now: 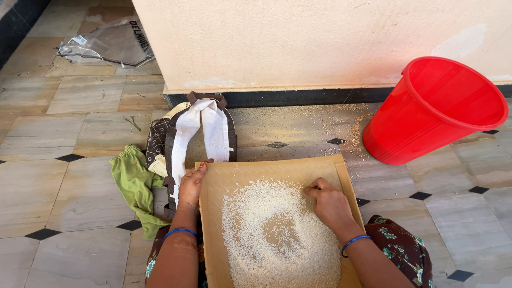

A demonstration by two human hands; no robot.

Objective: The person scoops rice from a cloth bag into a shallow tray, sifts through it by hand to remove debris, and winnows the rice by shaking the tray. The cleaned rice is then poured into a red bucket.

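Note:
A flat woven winnowing tray (256, 169) rests on my lap, covered with a spread of white rice (277, 240) that has a thin patch in its middle. My left hand (190, 185) grips the tray's left edge, thumb over the rim. Over on the right side, my right hand (329, 201) lies on the rice near the upper right of the pile, fingertips pinched together in the grains. Whether it holds any grains I cannot tell. Both wrists wear blue bangles.
A red plastic bucket (434, 109) leans by the wall at the right. A white and brown cloth bag (205, 128) and a green cloth (133, 184) lie left of the tray. A clear plastic bag (109, 45) lies far left. Scattered grains dot the tiled floor.

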